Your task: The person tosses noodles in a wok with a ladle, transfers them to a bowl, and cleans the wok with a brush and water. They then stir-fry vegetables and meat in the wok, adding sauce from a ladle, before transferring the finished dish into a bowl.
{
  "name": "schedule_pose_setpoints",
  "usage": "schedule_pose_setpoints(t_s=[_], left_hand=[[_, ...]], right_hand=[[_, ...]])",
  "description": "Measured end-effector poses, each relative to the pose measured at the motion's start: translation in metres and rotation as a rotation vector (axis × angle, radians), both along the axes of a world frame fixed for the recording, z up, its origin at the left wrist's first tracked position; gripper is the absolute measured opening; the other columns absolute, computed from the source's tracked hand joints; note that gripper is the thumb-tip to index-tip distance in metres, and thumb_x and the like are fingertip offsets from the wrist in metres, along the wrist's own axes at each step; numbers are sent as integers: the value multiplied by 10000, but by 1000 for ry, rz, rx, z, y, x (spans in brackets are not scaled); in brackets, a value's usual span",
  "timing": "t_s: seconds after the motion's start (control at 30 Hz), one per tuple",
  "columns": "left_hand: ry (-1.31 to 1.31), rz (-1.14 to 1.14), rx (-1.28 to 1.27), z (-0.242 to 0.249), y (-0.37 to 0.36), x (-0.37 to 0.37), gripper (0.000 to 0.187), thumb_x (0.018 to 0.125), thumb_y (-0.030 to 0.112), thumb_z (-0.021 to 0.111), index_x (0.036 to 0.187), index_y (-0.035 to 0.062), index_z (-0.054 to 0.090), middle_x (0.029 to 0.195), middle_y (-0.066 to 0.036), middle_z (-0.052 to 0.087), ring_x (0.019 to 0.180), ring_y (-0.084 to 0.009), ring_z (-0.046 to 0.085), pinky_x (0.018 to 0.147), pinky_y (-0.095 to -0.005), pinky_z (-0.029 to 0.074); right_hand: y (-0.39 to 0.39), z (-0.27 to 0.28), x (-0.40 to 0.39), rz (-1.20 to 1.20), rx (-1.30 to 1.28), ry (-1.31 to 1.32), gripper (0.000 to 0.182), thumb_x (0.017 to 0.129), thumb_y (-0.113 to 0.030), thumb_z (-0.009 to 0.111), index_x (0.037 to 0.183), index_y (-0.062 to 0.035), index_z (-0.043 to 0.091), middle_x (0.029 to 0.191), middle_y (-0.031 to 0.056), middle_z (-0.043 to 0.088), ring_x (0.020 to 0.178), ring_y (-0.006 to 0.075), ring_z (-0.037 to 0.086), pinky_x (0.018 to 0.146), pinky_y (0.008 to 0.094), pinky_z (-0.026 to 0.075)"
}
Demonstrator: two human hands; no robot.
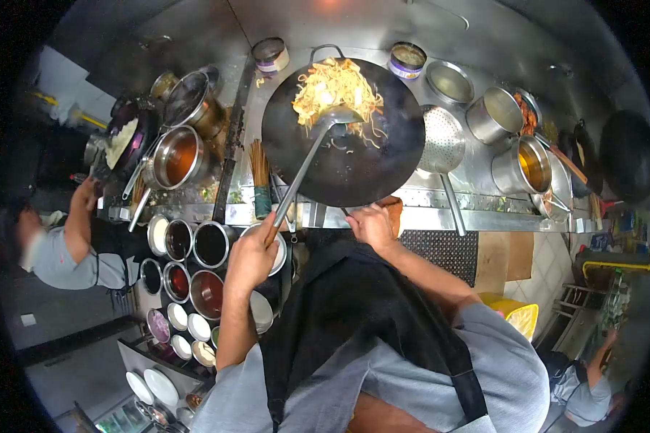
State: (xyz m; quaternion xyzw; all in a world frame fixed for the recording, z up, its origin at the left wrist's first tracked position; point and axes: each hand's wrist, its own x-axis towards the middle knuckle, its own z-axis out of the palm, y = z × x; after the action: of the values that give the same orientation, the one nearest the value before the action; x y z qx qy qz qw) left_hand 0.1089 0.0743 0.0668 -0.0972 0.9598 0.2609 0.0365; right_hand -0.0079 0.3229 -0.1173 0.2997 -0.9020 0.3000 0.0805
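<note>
My left hand (249,252) is wrapped round the wooden end of a long metal wok ladle (303,167). The ladle's bowl lies against a heap of fried noodles (332,85) at the far side of a large black wok (383,166). At the wok's near rim, my right hand (374,225) is closed round its handle, with an orange cloth (393,215) bunched beside the fingers. A looped handle (327,49) stands up from the far rim. Some loose noodle strands lie below the heap.
A perforated strainer (443,137) rests right of the wok; a bamboo brush (260,173) stands left. Pots, including one with reddish liquid (179,160), flank the stove. Several seasoning tubs (211,244) sit at lower left. Other people (72,249) work at both sides.
</note>
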Motion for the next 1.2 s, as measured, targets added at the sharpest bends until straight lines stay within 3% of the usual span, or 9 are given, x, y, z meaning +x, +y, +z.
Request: schedule_pose_setpoints(t_s=[0.3, 0.47, 0.5, 0.57, 0.67, 0.73, 1.0, 1.1, 1.2], left_hand=[[-171, 26, 79, 46, -20, -18, 552, 813, 107, 686, 1344, 73, 540, 1003, -249, 656, 960, -407, 638, 827, -414, 510], [-101, 226, 267, -15, -19, -46, 551, 861, 151, 642, 1381, 43, 496, 1148, -265, 638, 1055, -368, 642, 906, -371, 487], [38, 179, 240, -49, -25, -53, 585, 873, 84, 629, 1427, 40, 449, 833, -81, 630, 576, -117, 531, 537, -280, 466], [311, 56, 154, -90, -20, -80, 565, 881, 79, 600, 1420, 13, 443, 826, -88, 635, 560, -121, 548, 516, -280, 463], [159, 250, 336, -110, -15, -105, 559, 893, 81, 579, 1428, 9, 432, 803, -67, 629, 535, -122, 549, 493, -274, 453], [8, 349, 805, -95, -12, -111, 578, 895, 80, 580, 1438, -11, 406, 837, -90, 650, 589, -149, 594, 542, -283, 488], [-55, 423, 1089, -75, -27, -103, 697, 919, 75, 552, 1531, 53, 218, 757, -8, 553, 499, -96, 498, 408, -249, 398], [-47, 468, 1110, -72, -28, -111, 571, 935, 87, 539, 1464, 58, 328, 766, -20, 558, 513, -96, 501, 409, -249, 397], [-75, 449, 1749, -72, -44, -115, 120, 964, 115, 520, 1070, 119, 462, 803, -39, 550, 544, -103, 502, 409, -248, 403]], right_hand=[[-46, 33, -116, -69, 24, -95, 217, 855, -286, 666, 775, -90, 715, 833, 107, 689, 848, 316, 611, 788, 467, 469], [-54, 12, -137, -79, 57, -177, 248, 873, -331, 641, 834, -107, 741, 910, 102, 703, 928, 310, 612, 856, 444, 470], [-54, 12, -139, -78, 55, -176, 248, 873, -331, 641, 834, -107, 741, 910, 102, 703, 928, 310, 612, 856, 444, 470], [-53, 8, -140, -70, 62, -198, 249, 874, -332, 639, 841, -108, 743, 923, 99, 703, 942, 319, 610, 855, 445, 476], [-54, 2, -143, -63, 69, -188, 247, 876, -327, 637, 848, -106, 744, 920, 106, 705, 944, 328, 611, 859, 449, 479], [-55, 1, -144, -62, 67, -187, 246, 877, -326, 636, 850, -105, 743, 916, 111, 705, 942, 329, 611, 864, 450, 478], [-55, 4, -142, -69, 82, -190, 246, 876, -324, 637, 857, -101, 740, 911, 120, 704, 934, 327, 612, 866, 448, 475], [-54, 2, -142, -72, 64, -180, 245, 874, -320, 639, 852, -98, 739, 913, 114, 707, 932, 324, 611, 865, 445, 476], [-54, 3, -142, -65, 60, -185, 240, 874, -315, 640, 851, -96, 738, 911, 108, 708, 930, 322, 610, 864, 445, 476]])
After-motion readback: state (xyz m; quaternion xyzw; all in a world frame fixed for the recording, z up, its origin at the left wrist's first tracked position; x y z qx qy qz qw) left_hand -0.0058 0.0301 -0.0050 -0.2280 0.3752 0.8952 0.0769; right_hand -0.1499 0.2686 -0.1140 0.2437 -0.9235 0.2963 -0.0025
